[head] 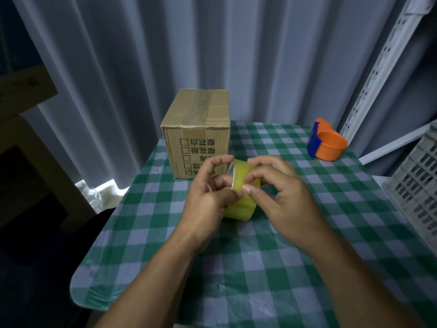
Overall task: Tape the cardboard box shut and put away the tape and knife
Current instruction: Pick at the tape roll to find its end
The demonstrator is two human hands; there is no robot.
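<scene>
Both hands hold a roll of yellowish clear tape (pixel 241 197) up over the middle of the tabletop (pixel 272 268), which wears a green and white checked cloth. The left hand (pixel 208 195) has its grip closed around the left side of the roll, with the thumb on the front rim. The right hand (pixel 281 192) pinches the top of the roll with thumb and first finger, and its other fingers curl loose. Both hands hide much of the roll.

The cardboard box (pixel 197 133) stands at 11 o'clock from the roll, near the far left corner of the tabletop. Its flaps are down, and clear tape runs along the top seam. The left fingers cover some of the black print on its near face.

An orange and blue tape holder (pixel 327 142) sits at 2 o'clock, well apart from the hands. A grey plastic crate (pixel 416 183) stands at 3 o'clock, past the tabletop edge. A white curtain (pixel 189 48) hangs behind everything. No knife can be made out.
</scene>
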